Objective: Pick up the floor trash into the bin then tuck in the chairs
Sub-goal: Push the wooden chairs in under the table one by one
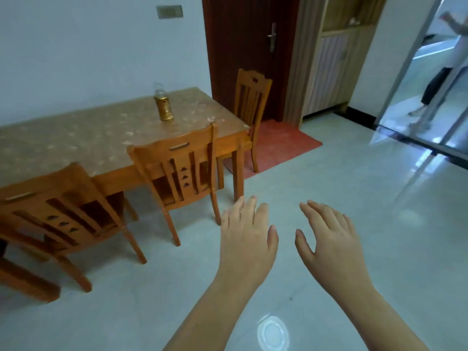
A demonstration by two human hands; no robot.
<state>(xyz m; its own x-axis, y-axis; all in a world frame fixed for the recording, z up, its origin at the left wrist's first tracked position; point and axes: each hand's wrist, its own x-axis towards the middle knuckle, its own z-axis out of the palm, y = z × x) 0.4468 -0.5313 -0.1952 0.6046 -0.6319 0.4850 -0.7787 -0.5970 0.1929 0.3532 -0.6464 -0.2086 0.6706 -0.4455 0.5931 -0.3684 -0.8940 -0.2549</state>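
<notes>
My left hand [247,236] and my right hand [329,239] are stretched out side by side over the pale floor, palms down, fingers straight, holding nothing. Three orange wooden chairs stand at a wooden table [83,143]: a near-left chair [55,211], a middle chair [182,168] just left of my left hand, and a far chair [252,97] at the table's end. The middle and far chairs sit close to the table. No trash and no bin are in view.
A golden lantern [164,107] stands on the table. A dark red door [250,51] with a red mat [281,145] is behind the far chair. A glass sliding door [415,117] is at right, with a person [455,46] beyond it.
</notes>
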